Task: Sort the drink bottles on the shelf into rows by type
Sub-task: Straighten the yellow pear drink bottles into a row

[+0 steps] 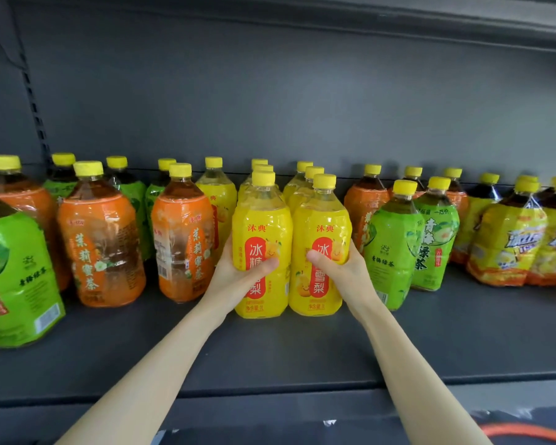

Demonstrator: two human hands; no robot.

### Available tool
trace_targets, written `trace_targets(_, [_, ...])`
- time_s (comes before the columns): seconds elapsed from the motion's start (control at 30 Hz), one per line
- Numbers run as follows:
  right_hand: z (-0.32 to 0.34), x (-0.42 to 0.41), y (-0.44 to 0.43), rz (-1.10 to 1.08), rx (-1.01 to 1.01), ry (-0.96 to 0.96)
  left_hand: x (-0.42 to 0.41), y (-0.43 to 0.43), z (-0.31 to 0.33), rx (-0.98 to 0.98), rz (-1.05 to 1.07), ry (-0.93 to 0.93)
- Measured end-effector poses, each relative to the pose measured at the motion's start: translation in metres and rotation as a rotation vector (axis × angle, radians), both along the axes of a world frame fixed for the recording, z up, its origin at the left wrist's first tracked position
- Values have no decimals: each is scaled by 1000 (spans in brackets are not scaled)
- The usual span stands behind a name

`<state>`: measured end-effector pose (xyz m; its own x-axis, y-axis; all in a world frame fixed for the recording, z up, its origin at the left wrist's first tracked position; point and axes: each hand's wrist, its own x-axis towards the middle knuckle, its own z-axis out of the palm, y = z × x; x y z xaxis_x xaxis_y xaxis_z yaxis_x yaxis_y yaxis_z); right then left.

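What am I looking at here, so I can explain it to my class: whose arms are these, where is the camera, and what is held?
No machine here. A person wears one camera on the head, looking forward and down, so the two bare arms are their own. The dark shelf carries upright yellow-capped drinks, among them orange-label bottles and green-label bottles. The left hand grips the left yellow bottle. The right hand grips the right yellow bottle beside it.
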<state>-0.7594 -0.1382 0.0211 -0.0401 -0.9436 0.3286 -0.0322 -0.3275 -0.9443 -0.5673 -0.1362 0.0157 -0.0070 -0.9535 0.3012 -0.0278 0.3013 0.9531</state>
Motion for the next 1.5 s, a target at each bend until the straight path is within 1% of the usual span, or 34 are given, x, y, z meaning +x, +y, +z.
trace_targets(0.3, [-3,1,-3,-50,-52,33,-5,1,-2,-14,58,-34])
trace_targets(0.47, [-5,1,-5,-65,-38,42,-4,1,-3,-24,60,-45])
trace_targets(0.6, [-3,1,-3,-95,-27,82,-3,1,-3,-18,85,-91])
trace_targets(0.8, [0,2,13,-182,3,222,-2,14,-3,-14,118,-198])
trace_targets(0.83, [-1,2,18,-197,4,253,-1,20,-4,-21,123,-230])
trace_targets(0.9, [-5,-2,29,-219,-9,347,1,33,-11,-45,146,-365])
trace_targets(0.97, [-10,-9,40,-247,-35,480,5,47,-23,-93,214,-542])
trace_targets(1.03, [-13,-17,50,-294,-62,623,6,60,-31,-157,329,-691])
trace_targets(1.13, [-8,-30,62,-335,-124,757,-3,77,-28,-322,490,-844])
trace_targets(1.2, [1,-42,69,-355,-167,796,-18,86,-17,-434,482,-879])
trace_targets(1.33, [21,-79,76,-384,-219,809,-65,90,8,-577,411,-893])
trace_targets(1.5, [30,-146,85,-397,-273,791,-133,84,15,-627,467,-876])
